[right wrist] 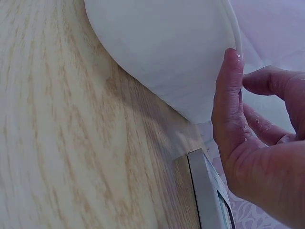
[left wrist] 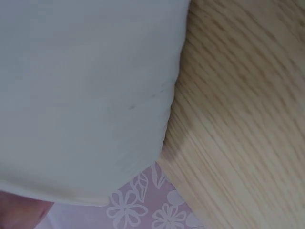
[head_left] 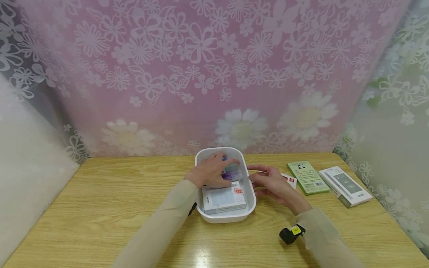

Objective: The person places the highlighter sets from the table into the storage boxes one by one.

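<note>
On the counter (head_left: 117, 193), your left hand (head_left: 212, 169) reaches over the 9 o'clock rim of the white rounded bin (head_left: 226, 219), whose long axis runs from 12 to 6. Its grip is spread over a clear packet (head_left: 232, 173) with purple and green parts; I can't tell whether it pinches it. The packet lies in the bin's far half, toward 3 o'clock from your left palm, the nearer hand; its long axis is covered. A white carton with orange print (head_left: 222, 199) lies flat at 6 o'clock from it.

Your right hand (head_left: 273, 184) is outside the 3 o'clock wall, grip loosely bent. Beyond it come a partly hidden red-marked carton (head_left: 291, 180), a green panda box (head_left: 308, 178) and a white box with a grey panel (head_left: 345, 186).

The left wrist view shows the bin's outside but no packet; the right wrist view shows a fingertip at the rim, unclear from the head.
</note>
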### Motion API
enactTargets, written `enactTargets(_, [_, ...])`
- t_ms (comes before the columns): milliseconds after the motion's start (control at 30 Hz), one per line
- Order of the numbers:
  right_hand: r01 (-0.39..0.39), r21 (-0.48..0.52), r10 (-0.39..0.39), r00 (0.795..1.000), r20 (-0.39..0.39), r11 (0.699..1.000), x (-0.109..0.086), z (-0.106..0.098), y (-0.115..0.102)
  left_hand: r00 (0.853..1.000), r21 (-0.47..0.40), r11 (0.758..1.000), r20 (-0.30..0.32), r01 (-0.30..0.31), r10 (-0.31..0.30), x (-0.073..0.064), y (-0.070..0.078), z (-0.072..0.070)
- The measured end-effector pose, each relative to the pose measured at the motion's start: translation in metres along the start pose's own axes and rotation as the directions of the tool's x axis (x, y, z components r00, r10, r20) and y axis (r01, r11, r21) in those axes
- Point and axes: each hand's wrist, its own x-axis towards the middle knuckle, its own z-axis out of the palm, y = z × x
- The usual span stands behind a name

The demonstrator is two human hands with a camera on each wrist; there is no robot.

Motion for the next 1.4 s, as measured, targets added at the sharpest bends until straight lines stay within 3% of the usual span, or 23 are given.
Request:
enactTargets(167, [-0.001, -0.001, 0.001, 1.0, -0.008, 1.0, -0.001, 0.0, 0.001, 0.996, 0.005, 0.999, 0.073, 0.045, -0.046, -0.003, 0.004, -0.003])
enactTargets(400, [0.008, 0.001, -0.008, 1.0, -0.005, 1.0, -0.001, 0.0, 0.001, 0.98, 0.019, 0.993, 0.157, 0.119, -0.12, -0.007, 0.012, -0.008])
enactTargets(700, [0.002, -0.012, -0.002, 1.0, -0.028, 1.0, -0.001, 0.001, 0.0, 0.977, 0.017, 0.993, 0.177, 0.114, -0.115, -0.01, 0.011, -0.004])
enactTargets(867, [-0.001, -0.01, 0.0, 1.0, -0.028, 1.0, -0.001, 0.001, 0.0, 0.987, -0.018, 0.995, 0.13, 0.098, -0.095, -0.015, 0.009, -0.004])
enactTargets(967, [-0.005, -0.012, 0.004, 0.999, -0.032, 1.0, -0.001, 0.001, 0.0, 0.998, -0.052, 0.996, 0.024, 0.067, -0.066, -0.022, 0.009, -0.005])
enactTargets(1033, [-0.007, -0.015, 0.007, 0.999, -0.038, 1.0, -0.001, 0.001, 0.0, 0.995, -0.062, 0.997, -0.081, 0.05, -0.055, -0.029, 0.009, -0.007])
enactTargets(1133, [-0.011, -0.021, 0.01, 0.999, -0.045, 1.0, -0.001, 0.002, 0.0, 0.971, -0.082, 0.995, -0.231, 0.05, -0.068, -0.041, 0.009, -0.011])
enactTargets(1233, [-0.012, -0.027, 0.01, 0.999, -0.048, 1.0, -0.001, 0.002, 0.0, 0.933, -0.145, 0.985, -0.333, 0.094, -0.138, -0.057, 0.008, -0.014])
enactTargets(1400, [-0.011, -0.031, 0.01, 0.999, -0.047, 0.999, -0.001, 0.002, 0.0, 0.868, -0.28, 0.938, -0.393, 0.203, -0.305, -0.08, 0.004, -0.014])
